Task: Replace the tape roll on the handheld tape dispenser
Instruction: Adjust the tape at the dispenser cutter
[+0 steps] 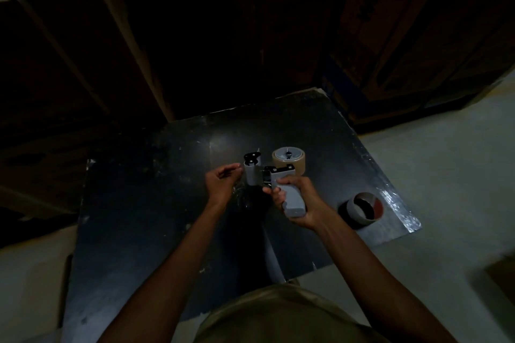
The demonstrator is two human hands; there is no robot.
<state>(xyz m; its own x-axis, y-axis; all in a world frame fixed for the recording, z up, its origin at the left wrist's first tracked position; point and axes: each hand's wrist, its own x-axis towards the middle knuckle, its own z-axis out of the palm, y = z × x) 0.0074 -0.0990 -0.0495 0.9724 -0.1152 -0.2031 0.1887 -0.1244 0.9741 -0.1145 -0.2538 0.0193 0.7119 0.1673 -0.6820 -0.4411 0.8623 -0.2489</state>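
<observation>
I am gripping the dispenser [281, 184] by its handle in my right hand [299, 203], new tape roll [289, 162] mounted at its far end. My left hand [221, 182], fingers loosely curled, is reaching beside the front roller [252, 174], nearer it. The empty core [363, 209] is lying on the surface [139, 217] to my right.

Storeroom or warehouse corner, dimly lit. Evidence: tall stacks of brown cardboard cartons [69, 69] at left and printed cartons [418, 36] at right rear, standing on a pale bare floor [446, 175]; a dark, scuffed board [167, 203] laid low as a work surface, its edges chipped and patched with shiny tape. Packing supplies on it: a handheld tape dispenser [278, 184] loaded with a brown tape roll [288, 159], and a nearly spent roll core [363, 207] near the board's right edge.
</observation>
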